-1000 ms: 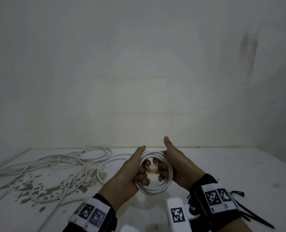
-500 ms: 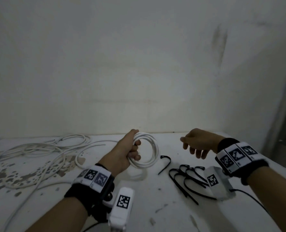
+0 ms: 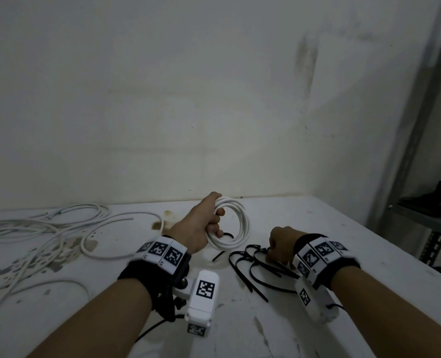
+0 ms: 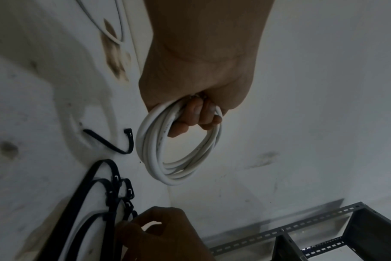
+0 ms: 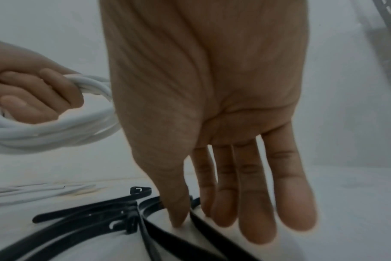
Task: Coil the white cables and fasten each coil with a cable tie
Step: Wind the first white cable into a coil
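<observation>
My left hand (image 3: pixel 215 220) grips a coil of white cable (image 3: pixel 244 224) and holds it upright just above the table, its fingers curled through the ring (image 4: pixel 154 159). The wrist view from the right shows that coil (image 5: pixel 56 130) at the left. Several black cable ties (image 3: pixel 253 270) lie in a loose bunch to the right of the coil. My right hand (image 3: pixel 276 245) is down on that bunch (image 5: pixel 96 211), thumb and forefinger pinching one tie strap while the other fingers (image 5: pixel 290 203) stay straight.
Loose white cables (image 3: pixel 46 226) sprawl over the stained left part of the white table (image 3: pixel 330 223). One separate black tie (image 4: pixel 114 146) lies under the coil. A grey metal shelf (image 3: pixel 420 215) stands beyond the table's right edge. A wall is close behind.
My right hand let go of the coil, swung right and came down onto the black ties. The left hand keeps the coil, now holding it alone.
</observation>
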Tool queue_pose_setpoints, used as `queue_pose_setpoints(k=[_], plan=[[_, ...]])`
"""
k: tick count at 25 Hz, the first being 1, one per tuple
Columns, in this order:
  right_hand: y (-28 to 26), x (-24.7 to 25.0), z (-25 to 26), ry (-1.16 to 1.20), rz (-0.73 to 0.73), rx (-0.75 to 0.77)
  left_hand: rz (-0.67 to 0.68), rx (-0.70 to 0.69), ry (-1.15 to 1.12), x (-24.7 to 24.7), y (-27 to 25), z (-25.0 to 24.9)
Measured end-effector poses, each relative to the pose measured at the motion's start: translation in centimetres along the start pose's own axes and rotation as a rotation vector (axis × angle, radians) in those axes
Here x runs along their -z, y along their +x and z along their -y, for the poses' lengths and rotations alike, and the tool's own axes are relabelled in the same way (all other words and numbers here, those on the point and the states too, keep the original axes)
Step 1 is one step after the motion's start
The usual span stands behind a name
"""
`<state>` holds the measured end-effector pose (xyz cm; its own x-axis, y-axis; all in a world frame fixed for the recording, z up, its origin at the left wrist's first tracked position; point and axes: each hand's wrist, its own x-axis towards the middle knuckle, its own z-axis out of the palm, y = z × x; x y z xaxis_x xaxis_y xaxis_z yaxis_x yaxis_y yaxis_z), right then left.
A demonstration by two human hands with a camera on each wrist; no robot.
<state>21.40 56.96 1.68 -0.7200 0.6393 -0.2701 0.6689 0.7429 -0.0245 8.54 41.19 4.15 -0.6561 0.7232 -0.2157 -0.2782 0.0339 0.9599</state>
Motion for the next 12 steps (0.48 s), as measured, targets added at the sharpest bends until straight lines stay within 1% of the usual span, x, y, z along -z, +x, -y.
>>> queue_pose_setpoints(k=[3, 5, 8, 10, 12], plan=[[0.0, -0.2, -0.9, 0.062, -0.046, -0.012, 0.002, 0.012, -0.008, -0.3, 0.2, 0.3], [-0.7, 0.5, -1.3, 0.145, -0.132, -0.026, -0.004, 0.014, -0.01, -0.3, 0.3, 0.5], [-2.2, 2.7, -1.1, 0.423, -0.284, 0.033, -0.01, 0.015, -0.015, -0.3, 0.5, 0.7], [-3.8, 4.2, -0.1, 0.639, -0.325, 0.115, -0.005, 0.015, -0.019, -0.3, 0.5, 0.8], [-5.4, 5.5, 1.2, 0.803, -0.337, 0.192, 0.005, 0.016, -0.02, -0.3, 0.4, 0.7]])
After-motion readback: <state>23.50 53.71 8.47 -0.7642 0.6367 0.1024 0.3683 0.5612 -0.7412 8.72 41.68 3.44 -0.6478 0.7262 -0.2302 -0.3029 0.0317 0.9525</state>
